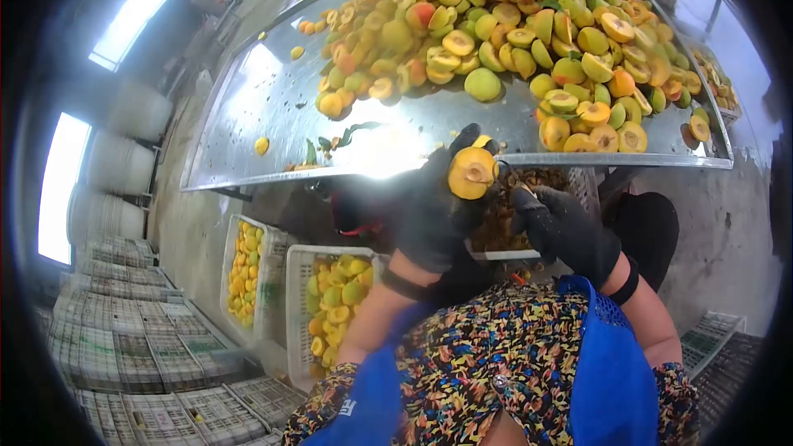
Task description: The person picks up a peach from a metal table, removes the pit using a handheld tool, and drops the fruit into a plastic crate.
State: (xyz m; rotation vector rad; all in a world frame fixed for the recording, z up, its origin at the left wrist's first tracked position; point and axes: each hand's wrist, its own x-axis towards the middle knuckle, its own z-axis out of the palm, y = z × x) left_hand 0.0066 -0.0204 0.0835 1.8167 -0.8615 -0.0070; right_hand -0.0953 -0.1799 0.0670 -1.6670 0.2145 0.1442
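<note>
left hand (pixel 429 211) closed around halved peach (pixel 472 172) | right hand (pixel 566 231) at peach's 4 o'clock, grip: cannot tell | fruit pile (pixel 496 25) on tabletop (pixel 264 107), 12 o'clock

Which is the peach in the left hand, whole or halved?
Halved: the peach in the left hand shows a flat cut face with a central hollow.

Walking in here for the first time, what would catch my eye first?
The heap of halved peaches covering the steel table at the top. Just below its edge, the black-gloved left hand holds a peach half, cut face showing, with the right hand beside it. White crates of fruit stand lower left.
</note>
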